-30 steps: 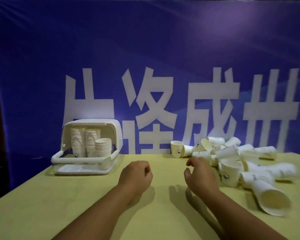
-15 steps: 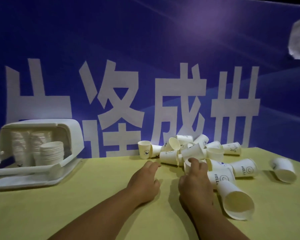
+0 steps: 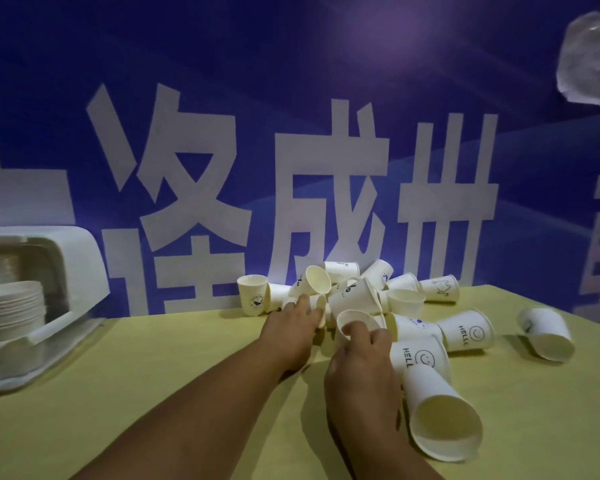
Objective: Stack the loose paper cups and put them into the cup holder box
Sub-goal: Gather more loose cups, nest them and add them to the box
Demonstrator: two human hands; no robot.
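A blue banner (image 3: 291, 64) (big white characters) stands behind the dimly lit yellow-green table (image 3: 153, 393).

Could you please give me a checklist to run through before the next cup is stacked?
1. Right hand holds a cup: ok, it pinches the rim of the upright cup.
2. Left hand holds a cup: cannot tell; its fingers reach the tipped cup, but the grip is hidden.
3. Cup holder box open: ok, lid raised.
4. Room in the box: cannot tell; stacks stand inside and the frame cuts the box off.
5. Stray cup on the table: ok, lying apart at right.
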